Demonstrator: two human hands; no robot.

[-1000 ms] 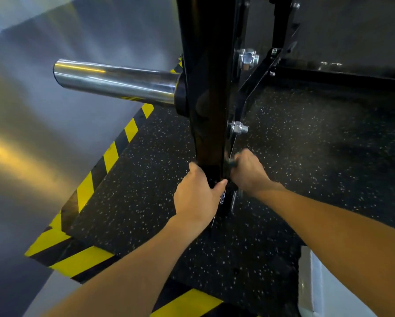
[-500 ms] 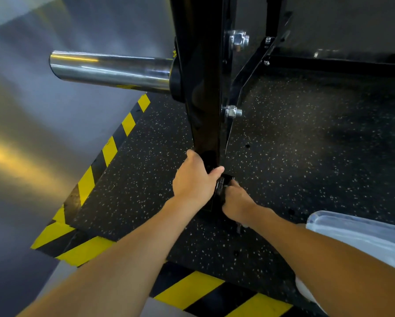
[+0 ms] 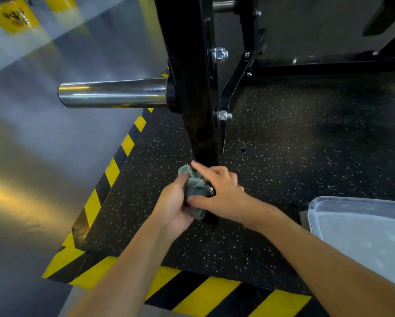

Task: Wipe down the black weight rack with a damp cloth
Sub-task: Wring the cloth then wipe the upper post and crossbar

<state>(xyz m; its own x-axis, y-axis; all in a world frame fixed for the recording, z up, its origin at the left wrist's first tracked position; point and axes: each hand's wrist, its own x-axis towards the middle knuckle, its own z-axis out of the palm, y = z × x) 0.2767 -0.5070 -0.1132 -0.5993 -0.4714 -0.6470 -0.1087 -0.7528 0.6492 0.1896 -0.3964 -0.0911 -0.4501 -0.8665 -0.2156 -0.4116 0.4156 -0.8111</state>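
Holding a bunched grey-green cloth (image 3: 193, 186) in both hands at the foot of the black weight rack (image 3: 192, 88), low down and just near of the bottom of its upright post, hiding any contact with the metal behind the fingers. Gripping the cloth from the left with the left hand (image 3: 173, 207), curling the fingers round its left side and turning the palm toward the right. Pinching it from the right with the right hand (image 3: 224, 193), pressing the thumb into the near edge and stretching the index finger across the top toward the post. Reaching in with both bare forearms from the near edge, crossing a black speckled rubber floor (image 3: 283, 156) edged on the left and near sides by yellow and black hazard stripes (image 3: 114, 168). Working below a chrome peg (image 3: 112, 93) jutting left from the post higher up, and below two silver nuts (image 3: 224, 116) sitting on the post's right face. Passing the right forearm over the near left corner of a pale translucent tub (image 3: 363, 225) standing on the floor at the right, well apart from the cloth. Facing a smooth grey floor (image 3: 32, 145) beyond the stripes on the left, catching streaks of reflected light.
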